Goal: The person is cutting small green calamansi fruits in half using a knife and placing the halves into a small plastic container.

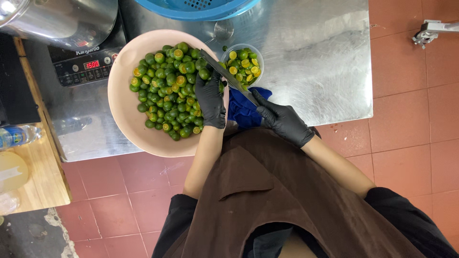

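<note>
- A person in a brown apron stood at a steel surface (311,57), both hands in black gloves.
- The right hand (283,123) was closed around the handle of a long knife (228,76), whose blade slanted up and to the left across the rim of a large pink bowl (122,102).
- The left hand (210,98) rested inside the pink bowl at its right edge, fingers curled down onto a heap of small green citrus fruits (167,91); whether it gripped one could not be told.
- Several fruits in the heap were cut, showing yellow flesh.
- A small clear bowl (245,63) of halved fruits sat just beside the pink bowl, behind the knife blade.
- A blue cloth (241,111) lay on the surface between the two hands.
- A blue basket (198,7) sat at the far edge of the surface.
- To the left stood a cooktop (83,67) with a steel pot (62,19) on it.
- A plastic bottle (19,135) lay on a wooden board (40,172) further left.
</note>
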